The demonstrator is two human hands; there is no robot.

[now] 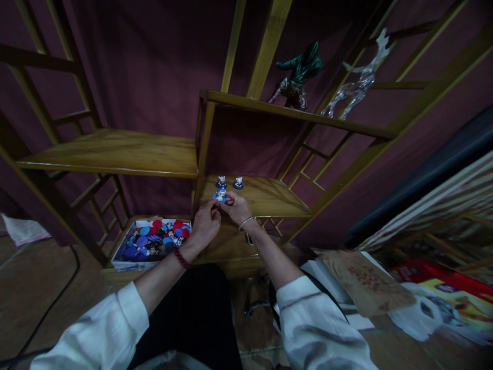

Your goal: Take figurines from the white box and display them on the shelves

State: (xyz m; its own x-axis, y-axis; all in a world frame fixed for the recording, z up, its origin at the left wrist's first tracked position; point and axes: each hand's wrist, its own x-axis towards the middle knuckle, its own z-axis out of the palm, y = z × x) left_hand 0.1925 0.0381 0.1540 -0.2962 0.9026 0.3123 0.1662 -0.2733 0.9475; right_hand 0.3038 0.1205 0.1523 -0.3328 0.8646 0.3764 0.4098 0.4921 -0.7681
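Observation:
Between my two hands is a small figurine (220, 195) with purple-blue hair and a blue base, held at the front edge of a wooden shelf (269, 198). My left hand (207, 222) pinches it from the lower left, and my right hand (235, 206) grips it from the right with closed fingers. Just behind it on the shelf stand two small figurines on dark bases, the left one (221, 182) and the right one (239, 183). Low on the left, a white box (133, 265) holds several more figurines and round red, blue and purple bases.
A green-hooded figure (298, 77) and a clear deer statue (358, 85) stand on the upper shelf (308, 115). Another shelf board (115, 151) lies to the left. Cardboard (362, 280) and a plastic bag (418, 313) lie on the right, and a black cable (57, 298) runs over the floor.

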